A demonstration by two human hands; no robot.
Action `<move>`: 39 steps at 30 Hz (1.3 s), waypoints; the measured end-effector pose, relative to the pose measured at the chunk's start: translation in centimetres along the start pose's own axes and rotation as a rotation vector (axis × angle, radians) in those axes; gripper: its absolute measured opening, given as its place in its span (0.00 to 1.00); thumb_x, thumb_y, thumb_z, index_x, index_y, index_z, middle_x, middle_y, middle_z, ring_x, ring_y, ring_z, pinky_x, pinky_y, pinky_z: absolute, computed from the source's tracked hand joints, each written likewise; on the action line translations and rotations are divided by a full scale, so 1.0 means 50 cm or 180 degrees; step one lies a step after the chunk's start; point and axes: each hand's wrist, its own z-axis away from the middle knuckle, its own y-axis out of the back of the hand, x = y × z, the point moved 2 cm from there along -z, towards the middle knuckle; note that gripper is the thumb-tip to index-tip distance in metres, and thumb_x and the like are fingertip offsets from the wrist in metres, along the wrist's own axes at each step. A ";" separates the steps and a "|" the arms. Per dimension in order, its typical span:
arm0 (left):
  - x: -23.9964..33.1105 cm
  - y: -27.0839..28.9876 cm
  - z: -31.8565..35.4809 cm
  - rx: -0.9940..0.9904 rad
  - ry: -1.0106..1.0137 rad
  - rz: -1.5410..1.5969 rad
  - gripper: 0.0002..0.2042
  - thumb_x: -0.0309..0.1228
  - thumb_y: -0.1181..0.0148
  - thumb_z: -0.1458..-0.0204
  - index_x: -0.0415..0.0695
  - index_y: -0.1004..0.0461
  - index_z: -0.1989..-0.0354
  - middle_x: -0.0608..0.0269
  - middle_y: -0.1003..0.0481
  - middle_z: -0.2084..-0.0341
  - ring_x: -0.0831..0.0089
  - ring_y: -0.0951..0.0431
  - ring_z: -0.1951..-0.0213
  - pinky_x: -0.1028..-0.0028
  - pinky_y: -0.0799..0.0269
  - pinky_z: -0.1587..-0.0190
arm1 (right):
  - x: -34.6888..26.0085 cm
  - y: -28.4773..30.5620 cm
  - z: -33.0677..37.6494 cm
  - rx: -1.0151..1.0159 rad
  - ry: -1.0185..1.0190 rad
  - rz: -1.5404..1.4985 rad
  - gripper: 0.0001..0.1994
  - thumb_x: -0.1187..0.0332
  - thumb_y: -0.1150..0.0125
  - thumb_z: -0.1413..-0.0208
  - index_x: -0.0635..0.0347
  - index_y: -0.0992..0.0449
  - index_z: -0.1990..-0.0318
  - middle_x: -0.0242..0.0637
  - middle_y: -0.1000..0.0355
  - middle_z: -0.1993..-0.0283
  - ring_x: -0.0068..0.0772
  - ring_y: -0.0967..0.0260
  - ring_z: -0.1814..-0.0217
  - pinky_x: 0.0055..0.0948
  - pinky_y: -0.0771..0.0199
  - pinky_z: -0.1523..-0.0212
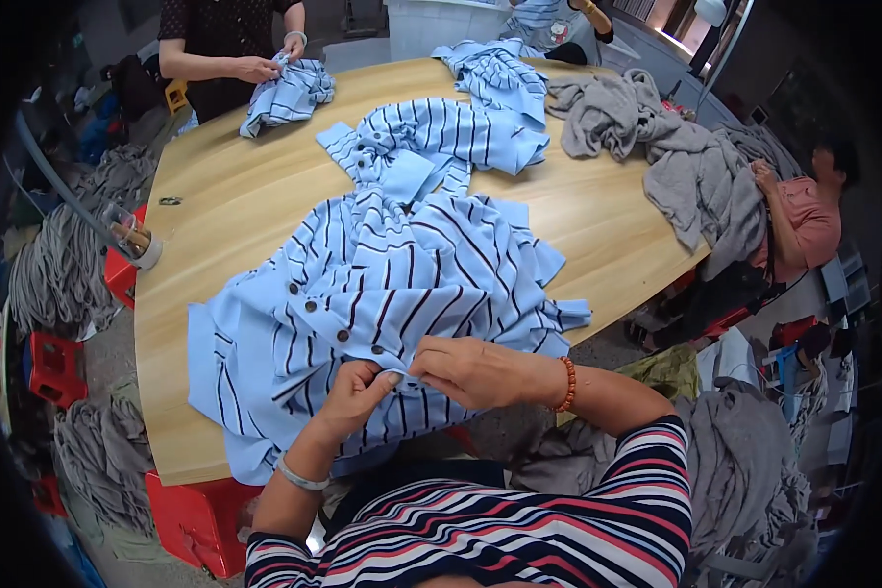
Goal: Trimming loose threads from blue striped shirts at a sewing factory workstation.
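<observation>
My left hand (358, 390) and right hand (470, 370) each keep a closed pinch grip on the near edge of the blue striped shirt (382, 284), by the lowest button (376, 350). Beyond my grip it lies crumpled on the table (225, 206), placket buttons seemingly fastened; smoothing and folding look undone.

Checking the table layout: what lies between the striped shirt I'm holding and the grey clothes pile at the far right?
In the head view, only bare wooden table lies between the striped shirt and the grey clothes pile.
</observation>
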 end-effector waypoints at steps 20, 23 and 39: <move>-0.033 0.055 -0.008 -0.0528 0.0670 0.0316 0.13 0.34 0.40 0.45 0.38 0.22 0.57 0.75 0.26 0.69 0.88 0.34 0.69 0.82 0.39 0.66 | 0.017 -0.013 -0.036 -0.0206 0.0097 -0.0036 0.07 0.80 0.45 0.47 0.65 0.31 0.60 0.44 0.36 0.66 0.49 0.31 0.67 0.38 0.31 0.68; 0.014 0.021 -0.003 -0.0368 0.0682 0.0476 0.11 0.36 0.38 0.46 0.40 0.21 0.64 0.76 0.27 0.74 0.88 0.36 0.73 0.82 0.42 0.70 | 0.029 -0.007 -0.040 -0.0234 0.0035 -0.0301 0.07 0.80 0.44 0.48 0.65 0.30 0.61 0.44 0.34 0.66 0.50 0.31 0.66 0.38 0.31 0.67; -0.110 0.014 -0.033 -0.0256 -0.0037 0.0069 0.13 0.37 0.41 0.45 0.41 0.22 0.58 0.75 0.29 0.73 0.84 0.34 0.69 0.75 0.35 0.67 | 0.080 -0.013 -0.088 -0.0959 -0.0526 -0.0369 0.04 0.73 0.41 0.47 0.63 0.25 0.68 0.47 0.31 0.75 0.46 0.32 0.77 0.36 0.32 0.74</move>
